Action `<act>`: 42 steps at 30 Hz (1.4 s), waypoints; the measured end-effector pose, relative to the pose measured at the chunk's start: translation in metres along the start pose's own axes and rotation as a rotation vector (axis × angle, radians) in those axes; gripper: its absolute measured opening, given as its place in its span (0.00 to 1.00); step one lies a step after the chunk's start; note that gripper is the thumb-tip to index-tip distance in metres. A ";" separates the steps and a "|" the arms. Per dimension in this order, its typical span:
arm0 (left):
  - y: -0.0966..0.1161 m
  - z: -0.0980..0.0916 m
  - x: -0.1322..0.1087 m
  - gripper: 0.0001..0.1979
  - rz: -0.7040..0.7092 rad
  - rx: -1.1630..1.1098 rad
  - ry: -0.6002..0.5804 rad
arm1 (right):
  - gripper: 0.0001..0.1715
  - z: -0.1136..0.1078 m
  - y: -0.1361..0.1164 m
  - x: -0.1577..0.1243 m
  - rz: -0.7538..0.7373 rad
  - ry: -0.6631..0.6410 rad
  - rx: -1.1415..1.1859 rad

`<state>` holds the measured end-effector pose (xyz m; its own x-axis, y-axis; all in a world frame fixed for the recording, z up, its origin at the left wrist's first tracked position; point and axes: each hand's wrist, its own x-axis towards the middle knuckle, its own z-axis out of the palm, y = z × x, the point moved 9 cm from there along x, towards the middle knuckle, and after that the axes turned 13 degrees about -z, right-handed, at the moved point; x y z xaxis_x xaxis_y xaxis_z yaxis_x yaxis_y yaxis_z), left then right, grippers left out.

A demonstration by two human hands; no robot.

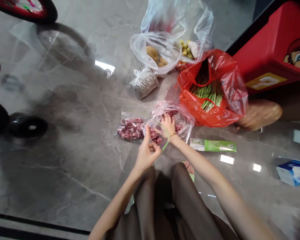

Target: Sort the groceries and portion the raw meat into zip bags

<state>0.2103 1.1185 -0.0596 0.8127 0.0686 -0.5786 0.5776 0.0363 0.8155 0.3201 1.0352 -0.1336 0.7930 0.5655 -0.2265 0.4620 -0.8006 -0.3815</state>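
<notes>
My left hand (147,152) has its index finger raised and its thumb and other fingers closed on the edge of a clear zip bag (155,128) with a green strip. Some cut red meat (155,136) shows through this bag. My right hand (168,126), a thin bangle at its wrist, lies palm down with fingers spread on the meat in an open thin plastic bag (187,116). Its fingertips touch the dark red pieces, and the palm hides what is beneath. Left of both hands, a filled clear bag of meat pieces (131,129) lies flat on the floor.
Behind are a knotted bag (144,83), a bag of potatoes (152,53) and a red bag of green stalks (211,91). A green packet (215,145) lies to the right, near a large brown root (260,115) and a red bin (270,43). Wheels (27,126) stand left.
</notes>
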 end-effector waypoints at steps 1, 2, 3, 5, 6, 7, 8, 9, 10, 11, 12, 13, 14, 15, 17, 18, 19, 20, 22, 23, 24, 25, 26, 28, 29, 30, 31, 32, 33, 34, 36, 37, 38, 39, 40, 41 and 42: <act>-0.001 -0.003 0.000 0.49 0.000 -0.010 0.012 | 0.41 0.002 -0.008 -0.001 -0.027 0.032 -0.002; -0.001 -0.006 0.000 0.50 0.000 -0.016 0.025 | 0.37 0.004 -0.014 -0.001 -0.065 0.053 0.013; -0.002 -0.009 0.000 0.50 -0.001 -0.018 0.037 | 0.30 0.005 -0.017 0.000 -0.104 0.056 0.047; 0.000 -0.015 0.001 0.51 -0.001 -0.019 0.053 | 0.17 0.005 -0.010 0.003 -0.142 0.028 0.133; 0.001 -0.016 0.001 0.51 0.000 -0.018 0.057 | 0.16 0.005 -0.001 0.005 -0.118 0.013 0.168; 0.003 -0.017 0.002 0.51 0.001 -0.018 0.058 | 0.16 0.004 0.013 0.007 -0.055 0.010 0.181; 0.004 -0.016 0.002 0.51 0.000 -0.020 0.056 | 0.17 0.002 0.029 0.007 0.031 0.013 0.171; 0.005 -0.016 0.003 0.51 -0.001 -0.023 0.053 | 0.21 0.000 0.042 0.006 0.113 0.020 0.146; 0.006 -0.014 0.003 0.51 -0.002 -0.025 0.049 | 0.27 -0.001 0.052 0.005 0.175 0.024 0.115; 0.006 -0.012 0.004 0.52 -0.003 -0.027 0.044 | 0.35 0.000 0.058 0.004 0.214 0.019 0.088; 0.006 -0.010 0.004 0.52 -0.003 -0.027 0.040 | 0.42 0.002 0.059 0.003 0.224 0.004 0.068; 0.006 -0.009 0.004 0.52 -0.003 -0.026 0.036 | 0.45 0.004 0.056 0.004 0.209 -0.017 0.055; 0.005 -0.007 0.005 0.52 -0.002 -0.023 0.033 | 0.47 0.007 0.051 0.005 0.191 -0.034 0.044; 0.005 -0.005 0.005 0.52 0.001 -0.020 0.029 | 0.46 0.010 0.047 0.006 0.183 -0.046 0.034; 0.006 -0.003 0.005 0.52 0.010 -0.017 0.022 | 0.44 0.014 0.040 0.008 0.196 -0.060 0.027; 0.006 -0.002 0.005 0.52 0.016 -0.017 0.022 | 0.43 0.016 0.039 0.010 0.211 -0.063 0.034; 0.007 -0.002 0.005 0.51 0.022 -0.017 0.023 | 0.42 0.018 0.039 0.011 0.230 -0.064 0.047; 0.008 -0.002 0.005 0.51 0.028 -0.018 0.026 | 0.41 0.020 0.039 0.013 0.245 -0.070 0.066; 0.009 -0.003 0.004 0.51 0.032 -0.018 0.033 | 0.38 0.025 0.041 0.015 0.242 -0.091 0.118; 0.008 -0.003 0.004 0.51 0.028 -0.018 0.032 | 0.35 0.028 0.041 0.016 0.218 -0.105 0.153; 0.007 -0.002 0.004 0.51 0.019 -0.017 0.028 | 0.31 0.030 0.040 0.016 0.187 -0.118 0.192; 0.006 -0.001 0.004 0.51 0.009 -0.016 0.023 | 0.27 0.032 0.039 0.017 0.159 -0.127 0.232; 0.004 0.000 0.004 0.51 -0.003 -0.014 0.017 | 0.24 0.034 0.038 0.017 0.137 -0.133 0.268; 0.001 0.003 0.003 0.51 -0.017 -0.003 0.007 | 0.21 0.035 0.037 0.016 0.116 -0.132 0.319; 0.001 0.003 0.003 0.51 -0.018 0.004 0.004 | 0.20 0.035 0.037 0.016 0.114 -0.127 0.330; 0.001 0.004 0.002 0.51 -0.016 0.011 0.002 | 0.20 0.035 0.037 0.016 0.111 -0.125 0.334; 0.001 0.004 0.001 0.51 -0.015 0.017 0.000 | 0.20 0.034 0.036 0.016 0.104 -0.120 0.334; 0.001 0.004 0.000 0.51 -0.013 0.021 -0.001 | 0.20 0.033 0.037 0.016 0.099 -0.109 0.332; 0.001 0.003 -0.001 0.51 -0.010 0.021 0.000 | 0.19 0.031 0.038 0.015 0.096 -0.094 0.328; 0.001 0.002 -0.002 0.50 -0.010 0.020 0.002 | 0.18 0.028 0.039 0.014 0.096 -0.077 0.322; 0.001 0.000 -0.003 0.50 -0.009 0.016 0.011 | 0.16 0.021 0.045 0.011 0.097 -0.045 0.311; 0.002 -0.001 -0.003 0.50 -0.008 0.015 0.016 | 0.14 0.017 0.049 0.008 0.097 -0.039 0.307; 0.002 -0.002 -0.003 0.50 -0.008 0.015 0.019 | 0.12 0.013 0.054 0.006 0.100 -0.038 0.301; 0.002 -0.002 -0.003 0.50 -0.008 0.015 0.020 | 0.12 0.009 0.059 0.004 0.106 -0.035 0.295; 0.002 -0.003 -0.003 0.50 -0.006 0.013 0.020 | 0.11 0.005 0.065 0.002 0.117 -0.026 0.290; 0.002 -0.003 -0.003 0.49 -0.006 0.012 0.019 | 0.11 0.001 0.070 0.001 0.129 -0.012 0.289; 0.002 -0.002 -0.003 0.49 -0.007 0.012 0.015 | 0.12 -0.003 0.074 0.001 0.138 0.005 0.295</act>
<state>0.2091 1.1207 -0.0563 0.8075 0.0835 -0.5839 0.5841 0.0252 0.8113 0.3561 0.9755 -0.1598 0.8427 0.4537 -0.2900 0.2151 -0.7774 -0.5911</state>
